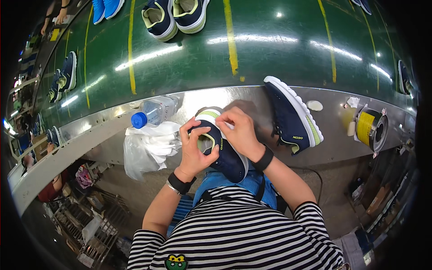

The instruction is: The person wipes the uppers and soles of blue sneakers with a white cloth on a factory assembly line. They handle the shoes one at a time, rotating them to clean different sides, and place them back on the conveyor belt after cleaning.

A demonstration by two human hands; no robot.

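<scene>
A navy sneaker (234, 164) with a white and lime sole is in front of me, its heel toward the belt and its toe toward my body. My left hand (194, 150) grips its collar, thumb and fingers around the opening. At the heel end of the sole, my right hand (240, 130) is closed in a pinch. Whatever lies between those fingertips, if anything, is too small to make out. Another navy sneaker (288, 117) lies tilted to the right on the metal ledge (216, 96), its white sole facing right.
Left on the ledge are a clear bottle (157, 110) with a blue cap and a plastic bag (150, 148) of white material. A white oval piece (315, 105) and a yellow-labelled tin (371, 129) are right. Beyond runs a green conveyor belt (279, 58) carrying shoes (189, 18). Another person's hand (61, 15) shows far left.
</scene>
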